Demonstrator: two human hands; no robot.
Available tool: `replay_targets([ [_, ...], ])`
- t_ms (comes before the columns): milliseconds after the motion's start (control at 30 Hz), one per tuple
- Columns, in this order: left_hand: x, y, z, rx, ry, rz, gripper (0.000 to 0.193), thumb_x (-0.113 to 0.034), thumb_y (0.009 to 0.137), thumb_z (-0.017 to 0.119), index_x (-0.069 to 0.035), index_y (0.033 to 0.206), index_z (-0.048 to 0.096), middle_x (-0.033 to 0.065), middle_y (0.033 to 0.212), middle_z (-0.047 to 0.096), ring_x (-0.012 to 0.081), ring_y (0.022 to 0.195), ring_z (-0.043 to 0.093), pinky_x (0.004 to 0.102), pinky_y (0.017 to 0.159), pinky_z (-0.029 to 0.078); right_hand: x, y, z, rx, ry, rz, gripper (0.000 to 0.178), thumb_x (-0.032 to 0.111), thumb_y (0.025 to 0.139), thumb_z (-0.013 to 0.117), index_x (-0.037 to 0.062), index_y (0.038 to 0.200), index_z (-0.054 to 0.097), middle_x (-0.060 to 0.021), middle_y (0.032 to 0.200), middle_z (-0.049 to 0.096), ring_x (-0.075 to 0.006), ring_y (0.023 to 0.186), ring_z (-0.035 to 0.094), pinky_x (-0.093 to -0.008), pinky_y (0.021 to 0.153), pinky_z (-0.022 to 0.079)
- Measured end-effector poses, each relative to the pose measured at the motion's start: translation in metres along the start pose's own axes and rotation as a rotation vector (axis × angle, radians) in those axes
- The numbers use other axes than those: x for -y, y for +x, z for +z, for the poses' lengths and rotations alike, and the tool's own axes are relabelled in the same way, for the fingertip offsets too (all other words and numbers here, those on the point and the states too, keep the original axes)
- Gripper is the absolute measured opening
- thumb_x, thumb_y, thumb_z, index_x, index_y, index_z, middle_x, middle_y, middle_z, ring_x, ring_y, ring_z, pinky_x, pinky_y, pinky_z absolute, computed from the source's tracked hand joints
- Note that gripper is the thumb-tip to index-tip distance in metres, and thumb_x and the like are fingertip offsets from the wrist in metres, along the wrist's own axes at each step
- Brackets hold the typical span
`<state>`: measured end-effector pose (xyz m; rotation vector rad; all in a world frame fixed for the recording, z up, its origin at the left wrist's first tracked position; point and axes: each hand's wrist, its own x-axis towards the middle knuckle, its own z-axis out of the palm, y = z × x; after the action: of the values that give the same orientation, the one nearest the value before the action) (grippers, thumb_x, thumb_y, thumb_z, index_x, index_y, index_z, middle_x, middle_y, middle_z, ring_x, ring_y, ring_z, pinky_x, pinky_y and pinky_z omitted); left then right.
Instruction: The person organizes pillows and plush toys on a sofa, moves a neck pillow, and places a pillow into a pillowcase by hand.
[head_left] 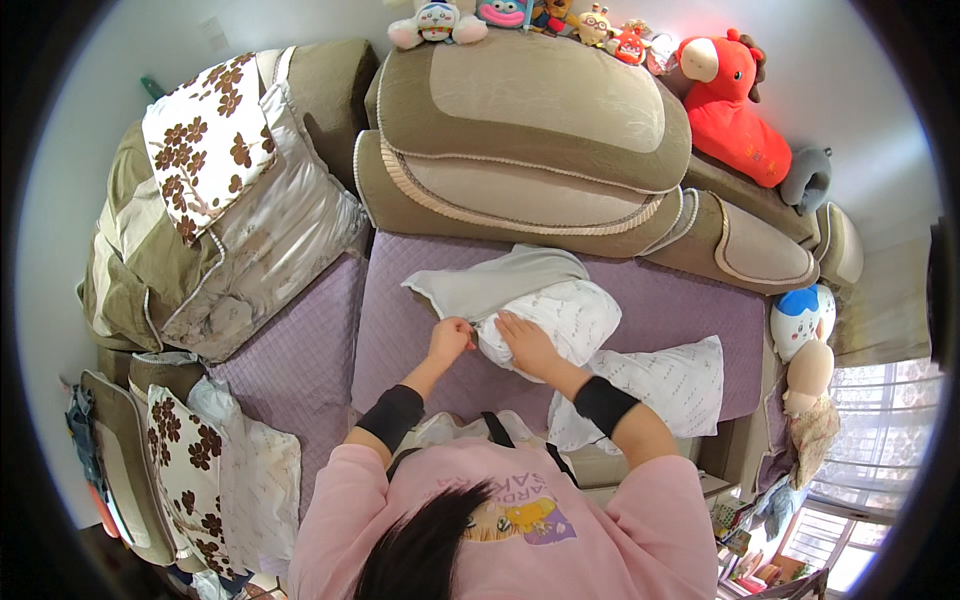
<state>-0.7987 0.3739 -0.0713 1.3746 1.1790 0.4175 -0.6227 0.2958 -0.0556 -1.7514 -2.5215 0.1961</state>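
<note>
In front of me on the purple quilted seat cover point(400, 270) lies a white pillow point(585, 315) with small grey print. A light grey pillowcase point(505, 285) drapes over its far side and spreads to the left. My left hand point(450, 340) is closed in a pinch at the near edge of the grey cloth, by the pillow's left end; its fingertips are partly hidden. My right hand point(527, 345) rests on top of the white pillow with fingers stretched out and flat. Close to my right forearm lies a second white printed pillow point(680, 385).
Olive-beige sofa back cushions point(540, 90) rise behind the seat. Folded bedding with a brown-flowered cloth point(210, 130) is heaped at the left, and more pillows point(265, 490) lie lower left. A red plush horse point(720, 110) and several small plush toys line the back; a curtained window is at right.
</note>
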Motion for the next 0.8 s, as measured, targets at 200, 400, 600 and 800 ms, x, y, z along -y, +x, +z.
replay_targets([
  [200, 0.018, 0.018, -0.003, -0.031, -0.133, -0.093, 0.017, -0.003, 0.077, 0.039, 0.005, 0.075, 0.055, 0.0094, 0.059, 0.056, 0.0167, 0.050, 0.058, 0.0275, 0.047, 0.046, 0.034, -0.054, -0.061, -0.084, 0.173, 0.298, 0.078, 0.012, 0.053, 0.067, 0.0056, 0.122, 0.033, -0.0131, 0.129, 0.030, -0.0250, 0.119, 0.030, -0.0412, 0.095, 0.025],
  [400, -0.017, -0.009, 0.013, 0.059, 0.141, -0.002, 0.015, -0.008, 0.077, 0.044, 0.002, 0.076, 0.055, 0.0138, 0.057, 0.055, 0.0195, 0.048, 0.057, 0.0311, 0.049, 0.045, 0.027, -0.054, -0.024, -0.090, 0.170, 0.218, 0.076, 0.000, 0.054, 0.060, 0.0123, 0.124, 0.033, -0.0153, 0.129, 0.028, -0.0281, 0.121, 0.026, -0.0422, 0.096, 0.024],
  [600, -0.039, -0.022, 0.015, -0.018, 0.475, 0.357, 0.013, -0.008, 0.075, 0.046, 0.001, 0.071, 0.054, 0.0188, 0.061, 0.055, 0.0270, 0.050, 0.057, 0.0371, 0.050, 0.044, 0.003, -0.020, 0.003, -0.341, 0.167, 0.163, 0.048, 0.000, 0.062, 0.050, 0.0064, 0.110, 0.046, -0.0170, 0.116, 0.042, -0.0310, 0.109, 0.041, -0.0406, 0.092, 0.032],
  [800, -0.033, -0.033, 0.031, 0.105, 0.015, 0.022, 0.013, -0.007, 0.076, 0.045, 0.002, 0.071, 0.053, 0.0125, 0.058, 0.055, 0.0193, 0.046, 0.055, 0.0322, 0.047, 0.045, -0.018, -0.007, 0.013, -0.277, 0.108, 0.319, 0.037, 0.003, 0.061, 0.052, 0.0043, 0.098, 0.052, -0.0138, 0.103, 0.051, -0.0279, 0.097, 0.049, -0.0347, 0.080, 0.040],
])
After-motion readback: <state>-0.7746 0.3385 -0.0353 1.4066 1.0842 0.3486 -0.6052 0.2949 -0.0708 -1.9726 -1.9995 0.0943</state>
